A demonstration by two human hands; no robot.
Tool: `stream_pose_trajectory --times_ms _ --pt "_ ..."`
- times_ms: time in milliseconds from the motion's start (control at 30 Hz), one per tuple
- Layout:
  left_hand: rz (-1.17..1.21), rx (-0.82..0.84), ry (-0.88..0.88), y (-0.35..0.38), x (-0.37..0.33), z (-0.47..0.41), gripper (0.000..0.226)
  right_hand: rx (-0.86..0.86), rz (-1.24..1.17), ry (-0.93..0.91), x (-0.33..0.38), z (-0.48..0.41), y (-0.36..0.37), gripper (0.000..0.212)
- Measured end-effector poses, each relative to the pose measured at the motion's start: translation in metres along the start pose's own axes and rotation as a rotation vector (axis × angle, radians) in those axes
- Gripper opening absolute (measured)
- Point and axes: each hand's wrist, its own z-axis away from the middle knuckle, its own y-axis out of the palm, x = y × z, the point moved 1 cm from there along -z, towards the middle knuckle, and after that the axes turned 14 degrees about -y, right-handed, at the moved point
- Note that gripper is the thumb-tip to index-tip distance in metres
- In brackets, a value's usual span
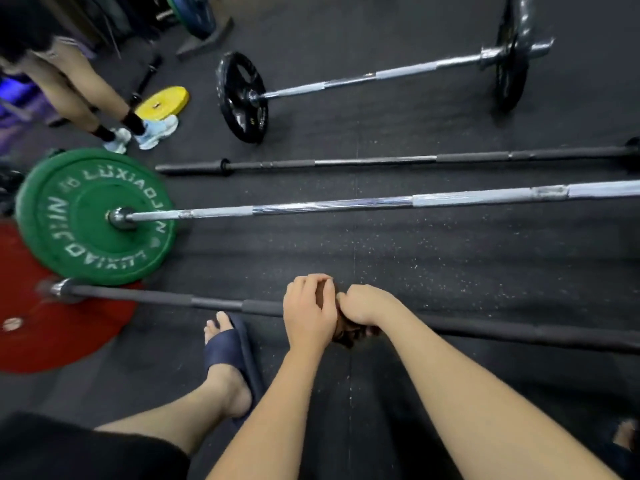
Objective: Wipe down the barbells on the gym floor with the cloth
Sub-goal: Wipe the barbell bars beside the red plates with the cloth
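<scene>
Squeezing the cloth (353, 333) round the near black bar (156, 300) at 6 o'clock, the left hand (308, 311) and right hand (367, 305) both curl tight on it, likely so it rubs all round.

**Four Barbells Lay Across a Dark Rubber Floor**

The speckled black floor (433, 261) carried four bars lying roughly side by side. The nearest black barbell (156, 299) ended at a red plate (69, 337). Beyond it, a chrome barbell (346, 204) stood on a green plate (86, 237). A bare black bar (346, 162) lay flat farther out. The far chrome barbell (381, 75) sat on black plates (242, 98). A yellow plate (162, 102) lay flat near a person's pale shoes (152, 131). A sandalled foot (227, 344) stood just beside the nearest barbell.
</scene>
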Motion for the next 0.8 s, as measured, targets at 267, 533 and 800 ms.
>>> stream_pose_trajectory --times_ms 267,533,800 --pt "-0.205 0.156 -0.054 -0.004 -0.006 0.01 0.02 -0.058 0.088 0.003 0.002 0.009 0.006 0.043" --pt "-0.31 0.269 -0.072 -0.019 -0.013 0.018 0.027 -0.103 0.124 -0.092 -0.003 0.029 0.01 0.043" --pt "-0.299 0.157 0.045 -0.026 0.002 0.016 0.018 -0.158 0.106 -0.1 -0.001 0.029 0.014 0.045"
